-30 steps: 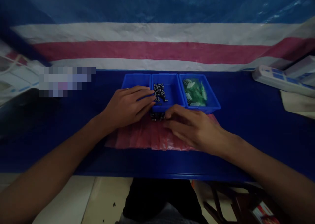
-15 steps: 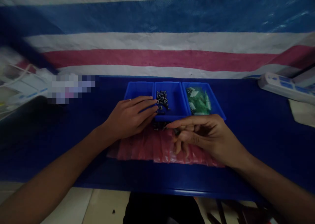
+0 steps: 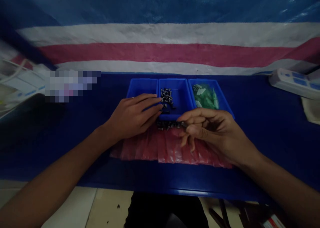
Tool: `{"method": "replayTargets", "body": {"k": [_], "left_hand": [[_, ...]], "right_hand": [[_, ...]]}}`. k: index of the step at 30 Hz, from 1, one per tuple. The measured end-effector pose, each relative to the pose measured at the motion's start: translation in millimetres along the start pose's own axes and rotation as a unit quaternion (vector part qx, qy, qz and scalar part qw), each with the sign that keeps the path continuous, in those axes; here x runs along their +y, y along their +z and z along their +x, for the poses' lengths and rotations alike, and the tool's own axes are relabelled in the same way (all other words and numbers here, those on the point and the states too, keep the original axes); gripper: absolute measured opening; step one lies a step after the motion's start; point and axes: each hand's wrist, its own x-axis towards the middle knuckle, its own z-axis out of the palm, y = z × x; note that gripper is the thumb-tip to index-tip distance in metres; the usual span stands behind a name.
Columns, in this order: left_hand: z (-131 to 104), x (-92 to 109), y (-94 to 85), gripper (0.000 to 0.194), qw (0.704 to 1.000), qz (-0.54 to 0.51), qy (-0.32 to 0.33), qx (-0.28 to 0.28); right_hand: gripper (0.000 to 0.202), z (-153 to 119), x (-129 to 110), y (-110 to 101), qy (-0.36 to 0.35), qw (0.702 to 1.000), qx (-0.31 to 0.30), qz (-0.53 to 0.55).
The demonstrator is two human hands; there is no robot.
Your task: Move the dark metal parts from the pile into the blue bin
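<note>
No readable text, label, brand or number shows anywhere; the pixelated patch (image 3: pixel 72 85) on the left perhaps covers print, but it cannot be read.

A striped sheet (image 3: pixel 160 37) in blue, white and pink hangs at the far side. A white power strip (image 3: pixel 293 83) lies far right on the blue table (image 3: pixel 262 121). White cords (image 3: pixel 17 77) sit far left.

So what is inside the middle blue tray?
The middle blue tray holds a small heap of dark screws near its left side. The left hand covers its front left corner, so anything there is hidden.
</note>
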Motion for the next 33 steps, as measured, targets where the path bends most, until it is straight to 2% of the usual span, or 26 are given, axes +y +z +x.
{"method": "replayTargets", "body": {"k": [4,8,11,14,16,18,19,20,21,22,24,25,26,27,28,33], "left_hand": [[-2,-1,-0.5,0.019,1.000,-0.014,-0.007,-0.010],[-1,-1,-0.9,0.019,1.000,-0.009,-0.007,-0.013],[-1,0,-1.4,0.019,1.000,-0.009,-0.005,-0.013],[0,0,-1.8,0.019,1.000,-0.010,-0.005,-0.014],[1,0,-1.7,0.019,1.000,-0.004,-0.003,-0.015],[2,0,-1.4,0.018,1.000,0.003,0.000,-0.011],[2,0,-1.3,0.018,1.000,0.003,0.000,-0.010],[2,0,-1.4,0.019,1.000,0.002,-0.001,-0.009],[2,0,-1.6,0.019,1.000,0.001,-0.001,-0.011],[1,0,-1.9,0.020,1.000,0.001,0.000,-0.012],[1,1,-3.0,0.020,1.000,0.001,0.001,-0.015],[1,1,-3.5,0.020,1.000,0.004,0.002,-0.016],[0,1,-4.0,0.020,1.000,0.007,0.001,-0.016],[1,2,-4.3,0.019,1.000,0.008,0.000,-0.017],[1,2,-4.4,0.019,1.000,0.009,0.000,-0.017],[1,2,-2.9,0.019,1.000,0.001,0.003,-0.016]], "right_hand": [[0.008,2,-1,0,-0.023,1.000,-0.002,-0.014],[0.018,0,-3,3,-0.034,0.999,0.037,-0.018],[0.017,-1,-3,3,0.017,0.999,0.032,-0.019],[0.027,0,-1,1,0.055,0.997,0.033,-0.040],[0.019,0,-1,1,0.014,0.998,0.054,-0.042],[0.026,-1,-3,1,-0.052,0.994,0.075,-0.065],[0.030,-2,-3,0,-0.088,0.986,0.083,-0.113],[0.030,-4,-4,0,-0.130,0.969,0.087,-0.194],[0.027,-5,-3,-1,-0.178,0.933,0.082,-0.302],[0.024,-6,-2,-2,-0.223,0.876,0.061,-0.422],[0.023,-7,4,-5,-0.275,0.728,-0.023,-0.627],[0.025,-7,7,-6,-0.279,0.664,-0.068,-0.690],[0.027,-7,10,-7,-0.275,0.619,-0.100,-0.729],[0.028,-6,13,-7,-0.265,0.592,-0.118,-0.752],[0.030,-6,15,-6,-0.257,0.579,-0.124,-0.763],[0.029,-3,18,-3,-0.242,0.578,-0.127,-0.769]]}}
